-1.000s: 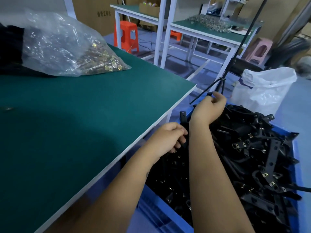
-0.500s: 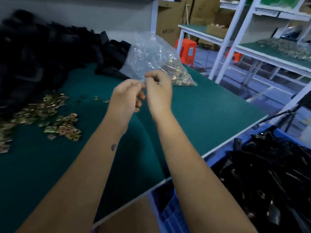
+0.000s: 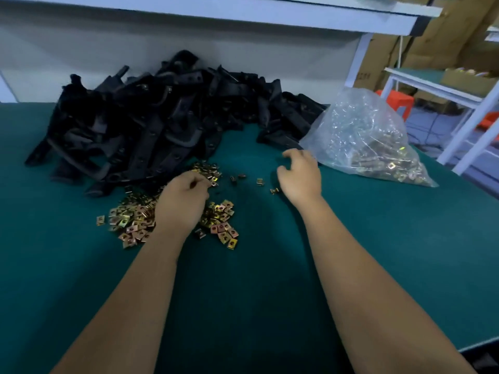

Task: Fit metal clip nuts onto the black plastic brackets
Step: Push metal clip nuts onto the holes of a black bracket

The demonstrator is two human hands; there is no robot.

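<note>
On the green table (image 3: 270, 265), your left hand (image 3: 183, 201) is down in the loose pile of clip nuts (image 3: 221, 222), fingers curled at the far edge of the heap. It looks like you're pinching one nut there, but your knuckles hide the fingertips, so I can't tell whether that grip has actually closed on anything. Your right hand (image 3: 301, 175) hangs just above the table, fingers loosely curled and holding nothing, with a few stray nuts (image 3: 259, 181) lying between your two hands.

The black brackets (image 3: 162, 117) are heaped at the back, touching the far edge of the nut pile. The clear bag (image 3: 370, 141) with more nuts sits off to your right, beside the bracket heap.

My read: you're picking a nut, and no bracket is in hand yet. Take one nut only; they're flat and nest together, so roll it between finger and thumb to shed any passenger. Turn its open mouth outward while you lift. Send your free right hand to the nearest bracket end at the front of the heap and draw it out lengthwise, since those pieces look tangled and a sideways tug may drag neighbours onto your nuts.
</note>
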